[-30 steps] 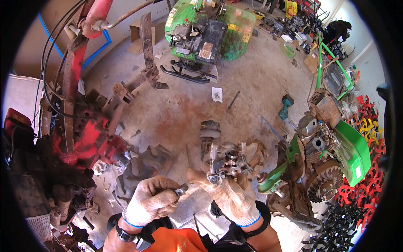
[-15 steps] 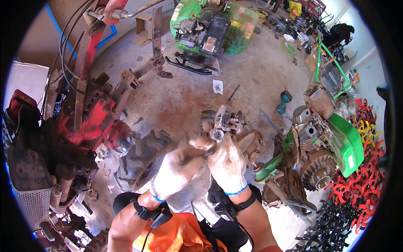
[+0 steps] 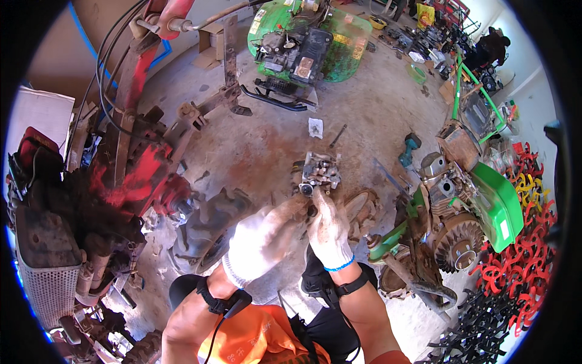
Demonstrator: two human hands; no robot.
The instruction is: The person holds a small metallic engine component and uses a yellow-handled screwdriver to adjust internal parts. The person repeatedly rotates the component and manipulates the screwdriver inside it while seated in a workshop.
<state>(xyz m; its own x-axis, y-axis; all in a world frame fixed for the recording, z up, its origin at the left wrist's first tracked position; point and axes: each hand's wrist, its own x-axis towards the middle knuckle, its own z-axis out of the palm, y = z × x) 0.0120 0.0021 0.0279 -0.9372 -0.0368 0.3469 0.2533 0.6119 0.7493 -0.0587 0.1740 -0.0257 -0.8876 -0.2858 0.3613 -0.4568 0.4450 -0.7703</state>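
Both my hands wear white work gloves with dirty fingertips. They meet at the near end of a small grey metal engine part (image 3: pixel 321 169), which has a round, ring-like end facing me. My left hand (image 3: pixel 259 241) is closed, its darkened fingers against the near left side of that part. Against its near right side, my right hand (image 3: pixel 329 229) is closed too, fingers bent. The gloves cover the spot where the fingertips grip. Just right of the hands lies a brown, rusty round casting (image 3: pixel 362 213) on the floor.
A lugged tyre (image 3: pixel 209 221) and red machine (image 3: pixel 136 176) stand left. On the right are a partly stripped engine (image 3: pixel 445 188), a green cover (image 3: pixel 497 206), a teal power tool (image 3: pixel 410 150) and piled red blades (image 3: pixel 515 273). A green machine (image 3: pixel 294 51) stands ahead.
The metal part has turned in my hands and its ring-like end has shifted slightly left. My left hand has moved a little right, and my right hand has moved slightly nearer me.
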